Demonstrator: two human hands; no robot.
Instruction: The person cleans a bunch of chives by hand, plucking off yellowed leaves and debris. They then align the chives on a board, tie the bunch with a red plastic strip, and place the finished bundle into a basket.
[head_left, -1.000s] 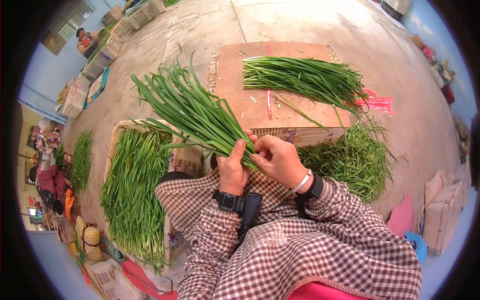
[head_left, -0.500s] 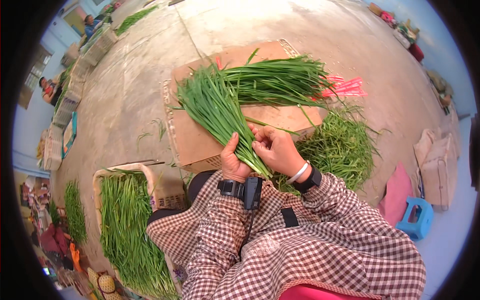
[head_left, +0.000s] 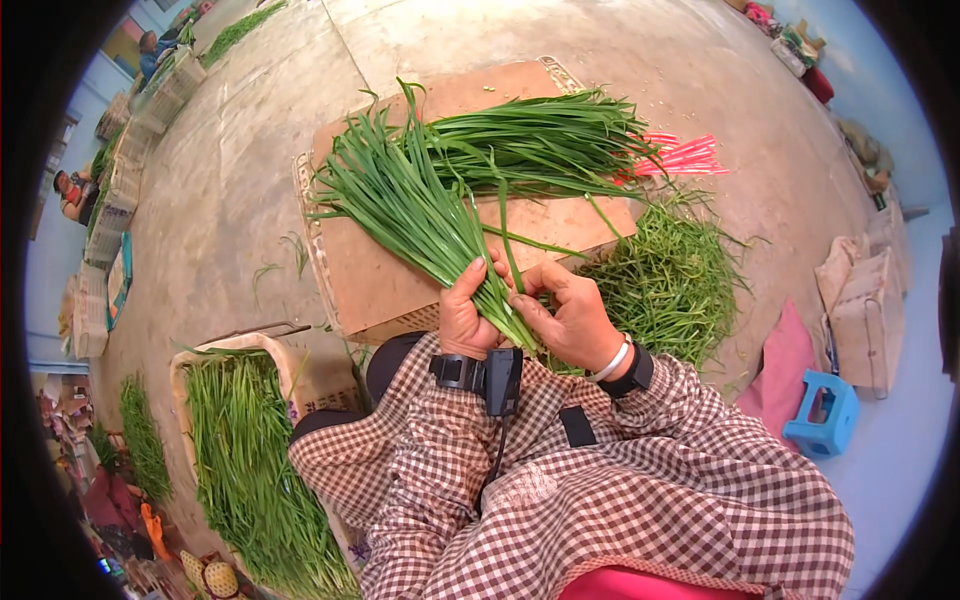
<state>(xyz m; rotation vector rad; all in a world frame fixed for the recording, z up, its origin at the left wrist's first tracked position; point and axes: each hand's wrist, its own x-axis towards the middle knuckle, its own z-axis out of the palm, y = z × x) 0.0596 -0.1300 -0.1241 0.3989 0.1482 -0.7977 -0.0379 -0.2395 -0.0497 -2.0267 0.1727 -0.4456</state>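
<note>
My left hand point(head_left: 465, 315) is wrapped round the pale stem ends of a bunch of garlic chives point(head_left: 405, 205), whose green leaves fan away to the upper left. Beside it, my right hand point(head_left: 575, 315) pinches a single chive leaf point(head_left: 504, 215) that stands out from the bunch, close to the stems. Under the leaves lies a brown board point(head_left: 370, 285) on an upturned crate. Across its far side rests another heap of chives point(head_left: 540, 140), its leaves pointing right.
Red-and-white strips point(head_left: 690, 157) lie past the board's right end. A pile of loose leaves point(head_left: 675, 285) is on the floor at right. A basket point(head_left: 283, 352) full of chives stands at left. A blue stool point(head_left: 822, 415) and pink cloth point(head_left: 782, 362) are farther right. Two people sit at far left.
The right hand has turned slightly, and the leaf it pinches now stands apart from the bunch. The left hand keeps its hold. The whole view has shifted a little.
</note>
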